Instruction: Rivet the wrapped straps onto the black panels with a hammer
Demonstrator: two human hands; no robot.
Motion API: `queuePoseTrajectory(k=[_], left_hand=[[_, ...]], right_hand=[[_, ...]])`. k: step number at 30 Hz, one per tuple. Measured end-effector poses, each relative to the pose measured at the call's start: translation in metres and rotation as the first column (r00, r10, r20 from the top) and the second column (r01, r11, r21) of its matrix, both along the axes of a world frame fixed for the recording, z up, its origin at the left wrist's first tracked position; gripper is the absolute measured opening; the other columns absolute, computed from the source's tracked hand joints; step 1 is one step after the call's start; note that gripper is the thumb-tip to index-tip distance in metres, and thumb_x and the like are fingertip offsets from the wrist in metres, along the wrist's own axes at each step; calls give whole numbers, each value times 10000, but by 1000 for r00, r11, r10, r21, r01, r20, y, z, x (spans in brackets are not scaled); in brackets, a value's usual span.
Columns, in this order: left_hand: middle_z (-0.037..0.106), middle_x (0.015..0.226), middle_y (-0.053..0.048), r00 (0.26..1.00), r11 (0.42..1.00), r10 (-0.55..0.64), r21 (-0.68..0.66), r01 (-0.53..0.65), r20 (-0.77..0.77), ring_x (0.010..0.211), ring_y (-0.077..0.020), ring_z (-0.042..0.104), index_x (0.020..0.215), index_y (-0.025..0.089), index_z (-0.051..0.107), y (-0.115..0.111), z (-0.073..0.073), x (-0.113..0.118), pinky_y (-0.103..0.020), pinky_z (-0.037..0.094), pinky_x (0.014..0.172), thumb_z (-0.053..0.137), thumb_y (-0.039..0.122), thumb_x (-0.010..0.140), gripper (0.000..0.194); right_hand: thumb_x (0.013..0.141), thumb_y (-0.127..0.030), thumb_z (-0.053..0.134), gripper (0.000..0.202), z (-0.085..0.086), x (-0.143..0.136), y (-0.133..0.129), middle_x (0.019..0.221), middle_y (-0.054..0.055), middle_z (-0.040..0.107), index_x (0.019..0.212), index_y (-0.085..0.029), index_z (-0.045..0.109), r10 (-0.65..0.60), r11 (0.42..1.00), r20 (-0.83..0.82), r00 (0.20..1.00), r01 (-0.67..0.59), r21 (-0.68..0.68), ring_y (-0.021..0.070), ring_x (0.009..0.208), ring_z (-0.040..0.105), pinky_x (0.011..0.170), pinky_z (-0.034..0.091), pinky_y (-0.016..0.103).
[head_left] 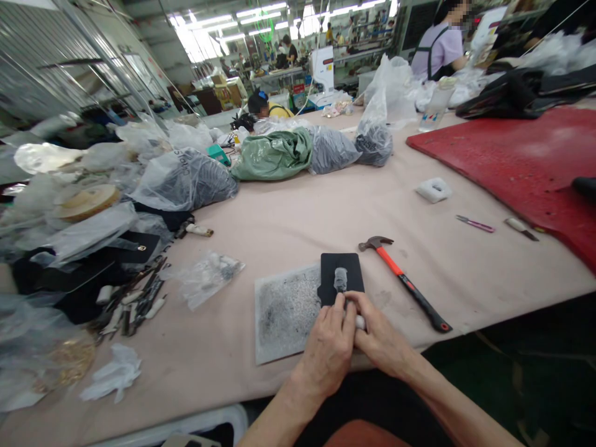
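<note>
Pinching a small white piece together, both hands, left and right, press the black leather panel on the bench; hammer at two o'clock.

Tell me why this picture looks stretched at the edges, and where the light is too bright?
Head view: a wide lens bows the table edges and wall lines outward. The ceiling lights glare white and wash out the far hall. The left hand and right hand by the black piece and the hammer are sharp under soft, even light; one face is blurred.
</note>
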State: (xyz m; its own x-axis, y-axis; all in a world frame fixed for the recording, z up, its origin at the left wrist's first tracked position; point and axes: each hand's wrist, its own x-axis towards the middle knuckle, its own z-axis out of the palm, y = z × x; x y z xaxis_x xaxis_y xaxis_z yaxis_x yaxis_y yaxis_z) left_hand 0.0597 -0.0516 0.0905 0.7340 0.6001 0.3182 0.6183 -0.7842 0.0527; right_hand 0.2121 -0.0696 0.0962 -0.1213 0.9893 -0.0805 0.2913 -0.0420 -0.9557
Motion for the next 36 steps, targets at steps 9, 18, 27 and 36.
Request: queuePoseTrajectory(k=[9, 18, 27, 36], left_hand=[[641, 811, -5, 431, 572, 757, -817, -76, 490, 703, -162, 669, 1037, 205, 571, 32, 1, -33, -293, 567, 672, 616, 232, 790, 253], [732, 826, -53, 16, 311, 945, -916, 252, 326, 731, -184, 721, 987, 123, 626, 35, -9, -47, -286, 568, 674, 825, 531, 642, 569], [758, 1007, -96, -64, 508, 861, -846, 163, 504, 884, -193, 733, 1042, 141, 649, 57, -3, -52, -290, 577, 761, 839, 500, 666, 554], [740, 1007, -86, 101, 553, 811, -812, 188, 576, 882, -186, 733, 1054, 149, 625, 111, -31, -15, -291, 590, 770, 765, 430, 753, 435]], right_hand=[[767, -78, 450, 659, -15, 46, 43, 1419, 120, 519, 1414, -198, 476, -49, 960, 250, 967, -23, 278, 235, 1220, 539, 1065, 447, 455], [871, -58, 466, 270, 5, 43, 109, 1076, 98, 694, 979, -177, 683, 240, 771, 779, 580, -601, 210, 229, 975, 573, 878, 402, 370], [847, -533, 660, 330, -12, 14, 60, 770, 73, 675, 916, -215, 603, -209, 977, 702, 680, 120, 174, 232, 673, 598, 595, 307, 323], [895, -432, 610, 682, -43, -9, 43, 928, 112, 717, 1466, -142, 376, -228, 972, 486, 844, 224, 67, 291, 817, 688, 710, 465, 367]])
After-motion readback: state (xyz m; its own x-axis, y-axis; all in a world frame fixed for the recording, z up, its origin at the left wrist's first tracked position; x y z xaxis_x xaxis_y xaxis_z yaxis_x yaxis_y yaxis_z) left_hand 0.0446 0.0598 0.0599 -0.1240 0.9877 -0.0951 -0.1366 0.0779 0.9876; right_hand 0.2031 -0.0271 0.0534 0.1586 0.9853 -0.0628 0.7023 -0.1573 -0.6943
